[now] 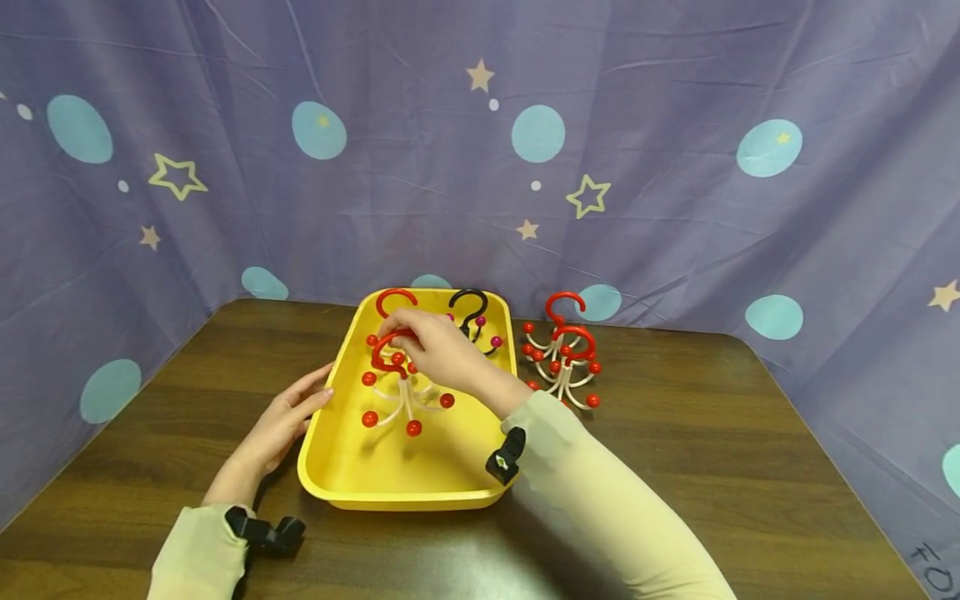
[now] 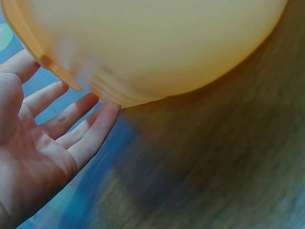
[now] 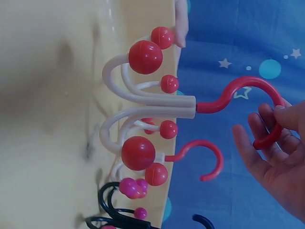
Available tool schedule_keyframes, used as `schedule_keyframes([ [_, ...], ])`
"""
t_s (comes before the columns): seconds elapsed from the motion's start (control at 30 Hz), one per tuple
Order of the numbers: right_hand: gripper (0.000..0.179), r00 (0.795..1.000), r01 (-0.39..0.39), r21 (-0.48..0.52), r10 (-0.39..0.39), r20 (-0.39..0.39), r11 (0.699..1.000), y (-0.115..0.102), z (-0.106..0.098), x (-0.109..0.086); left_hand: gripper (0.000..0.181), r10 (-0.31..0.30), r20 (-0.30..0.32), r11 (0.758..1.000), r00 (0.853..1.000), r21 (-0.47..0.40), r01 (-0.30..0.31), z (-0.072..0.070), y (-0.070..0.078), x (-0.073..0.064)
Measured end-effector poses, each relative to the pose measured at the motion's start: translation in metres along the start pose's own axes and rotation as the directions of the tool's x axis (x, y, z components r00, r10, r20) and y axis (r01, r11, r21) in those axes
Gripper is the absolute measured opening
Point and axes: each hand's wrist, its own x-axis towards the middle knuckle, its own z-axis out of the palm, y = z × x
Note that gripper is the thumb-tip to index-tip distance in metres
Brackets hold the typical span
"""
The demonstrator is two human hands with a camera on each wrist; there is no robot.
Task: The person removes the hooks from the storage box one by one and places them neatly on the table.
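My right hand [image 1: 431, 346] pinches the red hook of a multi-arm hanger [image 1: 405, 396], whose white curved arms end in red balls. This hanger hangs hook-up over the yellow tray [image 1: 405, 501]. In the right wrist view, thumb and fingers close around the bend of the red hook [image 3: 252, 83]. At the tray's left rim rests my left hand [image 1: 281, 425], its thumb on the rim and its fingers along the outer wall. The left wrist view shows those fingers [image 2: 78, 117] extended, touching the tray's side.
Inside the tray's far end stand another red-hooked hanger [image 1: 396, 293] and a black hanger [image 1: 468, 293] with magenta balls. Two more red-hooked hangers [image 1: 566, 375] stand on the wooden table [image 1: 660, 433], right of the tray. A patterned purple curtain [image 1: 645, 217] surrounds the table's back and sides.
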Motion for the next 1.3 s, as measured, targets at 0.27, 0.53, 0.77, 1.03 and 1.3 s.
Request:
schedule_keyframes([
  [0.27,0.015,0.997,0.025,-0.002,-0.025,-0.078,1.000,0.005,-0.017,-0.013,0.059,0.000,0.008,1.000,1.000,-0.005,0.000,-0.001,0.000,0.000],
  [0.53,0.016,0.987,0.033,0.009,-0.031,-0.155,0.999,0.015,-0.034,-0.025,0.059,0.002,0.016,1.000,1.000,-0.006,-0.002,-0.002,-0.001,-0.001],
  [0.77,0.015,0.973,0.029,0.022,-0.024,-0.229,0.999,0.021,-0.046,-0.038,0.060,-0.004,0.022,1.000,1.000,-0.005,0.004,0.001,-0.002,0.001],
  [1.03,0.015,0.963,0.007,0.051,0.007,-0.271,0.999,0.023,-0.058,-0.055,0.060,-0.011,0.010,1.000,1.000,0.000,0.011,0.000,-0.001,0.001],
  [1.3,0.013,0.941,-0.017,0.056,0.035,-0.335,0.998,0.030,-0.067,-0.075,0.060,-0.018,-0.004,1.000,1.000,0.015,0.018,-0.001,0.000,-0.001],
])
